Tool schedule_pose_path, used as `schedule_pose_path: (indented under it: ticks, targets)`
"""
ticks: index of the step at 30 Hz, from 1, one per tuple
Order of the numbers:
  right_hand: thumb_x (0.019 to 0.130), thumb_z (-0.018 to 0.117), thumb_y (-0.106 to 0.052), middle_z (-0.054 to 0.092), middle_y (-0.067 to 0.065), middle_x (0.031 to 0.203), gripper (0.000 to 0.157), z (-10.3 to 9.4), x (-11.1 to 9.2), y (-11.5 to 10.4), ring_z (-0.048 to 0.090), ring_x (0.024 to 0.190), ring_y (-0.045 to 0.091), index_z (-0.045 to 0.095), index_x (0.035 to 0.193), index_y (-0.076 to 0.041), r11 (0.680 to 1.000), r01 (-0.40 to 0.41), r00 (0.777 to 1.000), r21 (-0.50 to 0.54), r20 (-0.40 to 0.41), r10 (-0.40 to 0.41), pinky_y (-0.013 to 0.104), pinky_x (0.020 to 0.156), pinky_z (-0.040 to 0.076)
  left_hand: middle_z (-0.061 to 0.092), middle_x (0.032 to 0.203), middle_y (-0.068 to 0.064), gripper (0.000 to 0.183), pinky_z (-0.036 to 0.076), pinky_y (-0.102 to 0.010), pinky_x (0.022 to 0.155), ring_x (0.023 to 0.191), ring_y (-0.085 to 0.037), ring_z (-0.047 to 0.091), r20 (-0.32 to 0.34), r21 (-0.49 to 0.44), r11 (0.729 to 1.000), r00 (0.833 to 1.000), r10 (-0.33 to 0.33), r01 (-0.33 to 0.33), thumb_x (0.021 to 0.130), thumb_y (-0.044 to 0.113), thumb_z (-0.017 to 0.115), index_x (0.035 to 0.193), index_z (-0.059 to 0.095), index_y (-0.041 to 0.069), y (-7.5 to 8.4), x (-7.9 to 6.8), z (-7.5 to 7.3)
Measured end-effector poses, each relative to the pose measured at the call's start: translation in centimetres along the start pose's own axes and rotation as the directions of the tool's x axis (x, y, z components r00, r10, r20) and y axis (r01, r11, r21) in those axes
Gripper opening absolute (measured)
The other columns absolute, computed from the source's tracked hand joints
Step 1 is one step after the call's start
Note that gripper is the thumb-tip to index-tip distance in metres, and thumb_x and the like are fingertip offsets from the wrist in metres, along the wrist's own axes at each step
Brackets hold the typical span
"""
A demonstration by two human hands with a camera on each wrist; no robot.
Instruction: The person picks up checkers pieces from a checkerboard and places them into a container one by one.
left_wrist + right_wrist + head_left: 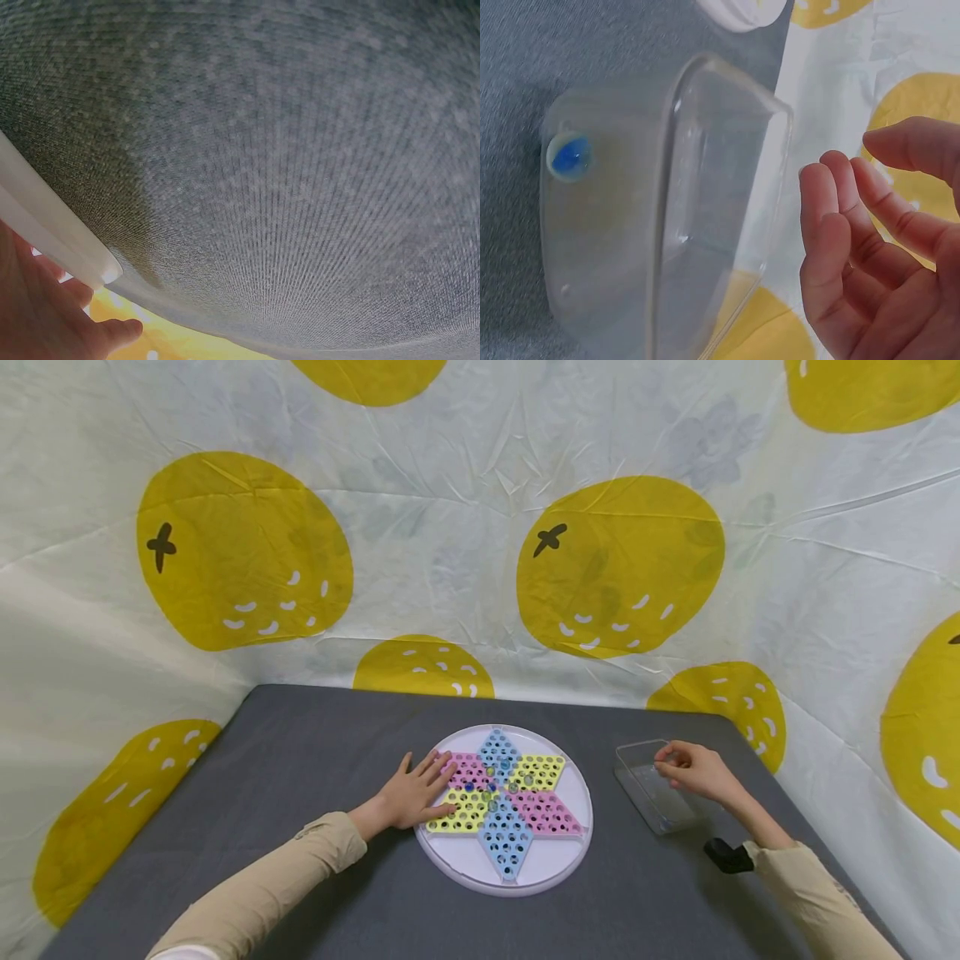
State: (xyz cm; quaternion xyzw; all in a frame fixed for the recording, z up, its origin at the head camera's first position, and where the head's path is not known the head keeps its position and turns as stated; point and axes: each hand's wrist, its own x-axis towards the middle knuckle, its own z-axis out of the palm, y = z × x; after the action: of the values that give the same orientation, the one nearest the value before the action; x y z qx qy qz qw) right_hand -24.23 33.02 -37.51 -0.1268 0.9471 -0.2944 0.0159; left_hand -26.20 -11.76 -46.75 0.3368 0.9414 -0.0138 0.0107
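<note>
A round white Chinese checkers board lies on the table, with a star of blue, pink and yellow perforated sections. Several glass marbles sit around the middle of the star. My left hand rests spread on the board's left edge, with fingertips over the pink and yellow sections. In the left wrist view the hand is beside the board's rim. Above a clear plastic box, my right hand hovers with loosely bent fingers and nothing visible between them. A blue-and-white marble shows through the box's wall.
Dark grey cloth covers the table. A white curtain printed with yellow fruit hangs behind and on both sides. The clear box stands right of the board, with a strip of cloth between them. A black strap piece hangs by the right wrist.
</note>
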Motion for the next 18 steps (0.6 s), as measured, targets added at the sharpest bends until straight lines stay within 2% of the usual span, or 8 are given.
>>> schedule_pose_path:
  ticks: [8, 12, 18]
  targets:
    - [0.087, 0.056, -0.018, 0.065, 0.007, 0.078, 0.022, 0.5, 0.1, -1.0, 0.057, 0.058, 0.002, 0.057, 0.100, -0.001, 0.999, 0.026, 1.000, 0.024, 0.011, -0.027, 0.027, 0.052, 0.047, 0.015, 0.151, -0.008, 0.072, 0.015, -0.060, 0.103, 0.138, -0.030, 0.014, 0.014, 0.021, 1.000, 1.000, -0.010, 0.010, 0.089, 0.059, 0.029, 0.144, 0.017, 0.013, 0.1, 0.0, 0.0]
    - [0.087, 0.056, -0.017, 0.065, 0.013, 0.079, 0.021, 0.9, 0.2, -1.6, 0.061, 0.060, 0.011, 0.057, 0.099, 0.000, 0.998, 0.047, 0.999, 0.036, 0.012, -0.048, 0.029, 0.053, 0.048, 0.016, 0.150, -0.009, 0.071, 0.016, -0.060, 0.102, 0.138, -0.030, 0.015, 0.007, 0.010, 1.000, 1.000, -0.005, 0.005, 0.089, 0.058, 0.030, 0.143, 0.019, 0.013, 0.2, 0.0, -0.1]
    - [0.086, 0.057, -0.020, 0.064, 0.014, 0.078, 0.020, 2.0, 0.6, -2.4, 0.060, 0.061, 0.018, 0.057, 0.098, -0.003, 0.998, 0.058, 0.998, 0.036, 0.033, -0.059, 0.025, 0.052, 0.047, 0.016, 0.150, -0.009, 0.071, 0.015, -0.061, 0.102, 0.138, -0.030, 0.015, 0.007, 0.009, 1.000, 1.000, -0.005, 0.005, 0.089, 0.057, 0.031, 0.143, 0.019, 0.012, 0.2, -0.1, -0.3]
